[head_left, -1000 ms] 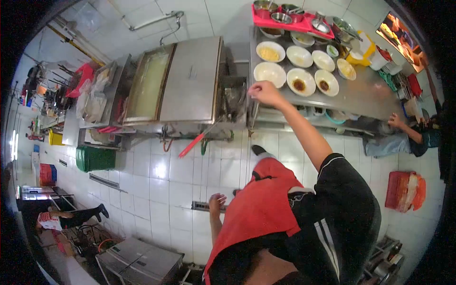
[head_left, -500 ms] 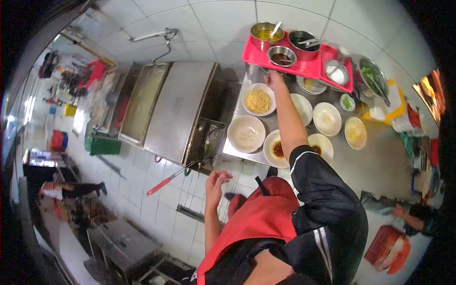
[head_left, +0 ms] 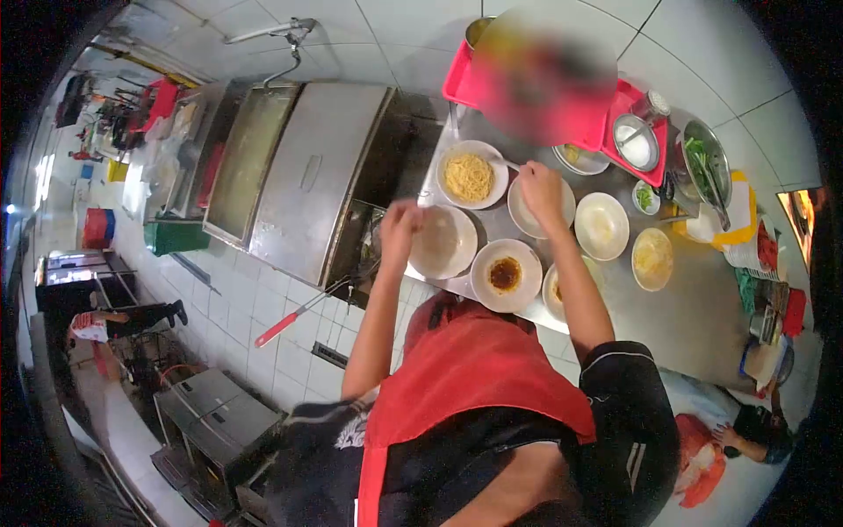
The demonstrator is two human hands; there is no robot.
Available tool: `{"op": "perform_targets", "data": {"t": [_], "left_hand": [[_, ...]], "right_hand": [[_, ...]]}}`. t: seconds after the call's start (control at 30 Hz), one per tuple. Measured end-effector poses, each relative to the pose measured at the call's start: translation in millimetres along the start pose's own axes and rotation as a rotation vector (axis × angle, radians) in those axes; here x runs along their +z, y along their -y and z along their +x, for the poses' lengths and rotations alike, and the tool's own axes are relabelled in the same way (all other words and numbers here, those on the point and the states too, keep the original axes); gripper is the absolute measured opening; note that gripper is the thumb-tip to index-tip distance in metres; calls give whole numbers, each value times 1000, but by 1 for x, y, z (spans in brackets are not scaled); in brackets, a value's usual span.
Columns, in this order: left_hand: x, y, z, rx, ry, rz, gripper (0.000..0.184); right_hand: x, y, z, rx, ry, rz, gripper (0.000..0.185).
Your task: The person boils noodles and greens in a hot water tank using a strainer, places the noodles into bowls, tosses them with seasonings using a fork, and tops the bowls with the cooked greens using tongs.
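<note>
My right hand (head_left: 540, 189) is closed over a white bowl (head_left: 531, 224), gripping a thin metal utensil (head_left: 513, 164) whose end sticks out to the left. Its far end is too small to identify. To its left, a bowl of noodles (head_left: 469, 177) stands on the steel table. My left hand (head_left: 403, 224) is curled shut at the left rim of another white bowl (head_left: 448, 246), which has only a little pale residue inside. Whatever its fingers hold, if anything, is hidden. Nearer my apron is a bowl with dark brown sauce (head_left: 504, 274), and a further bowl lies partly behind my right forearm.
A red tray (head_left: 619, 132) at the back carries a bowl of white powder (head_left: 637, 142); a blurred patch covers its left part. Greens fill a metal bowl (head_left: 702, 167) at right. A steel fryer-like unit (head_left: 316, 176) stands left, with a red-handled tool (head_left: 279, 329) jutting out.
My right hand has drawn back from under the red tray to above the white bowl, bringing a thin metal utensil. My left hand has risen to the table edge, its fingers now curled.
</note>
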State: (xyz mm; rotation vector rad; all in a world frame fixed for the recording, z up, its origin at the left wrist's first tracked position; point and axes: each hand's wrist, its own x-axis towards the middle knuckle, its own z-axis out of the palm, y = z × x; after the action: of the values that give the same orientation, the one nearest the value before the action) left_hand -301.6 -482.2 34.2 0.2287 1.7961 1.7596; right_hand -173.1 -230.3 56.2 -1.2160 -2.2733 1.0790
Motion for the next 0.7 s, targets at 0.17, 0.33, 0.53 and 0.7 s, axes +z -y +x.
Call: {"op": "perform_targets", "data": {"t": [0.17, 0.33, 0.53, 0.7], "left_hand": [[42, 30, 118, -148, 168, 507, 53], [61, 23, 121, -309, 334, 110, 62], [63, 47, 127, 19, 533, 194, 66], [53, 72, 160, 15, 513, 133, 59]], "right_hand": [[-13, 19, 16, -35, 327, -643, 31], [32, 2, 34, -231, 374, -634, 24], [21, -13, 26, -190, 264, -396, 23], [-40, 40, 7, -228, 114, -583, 22]]}}
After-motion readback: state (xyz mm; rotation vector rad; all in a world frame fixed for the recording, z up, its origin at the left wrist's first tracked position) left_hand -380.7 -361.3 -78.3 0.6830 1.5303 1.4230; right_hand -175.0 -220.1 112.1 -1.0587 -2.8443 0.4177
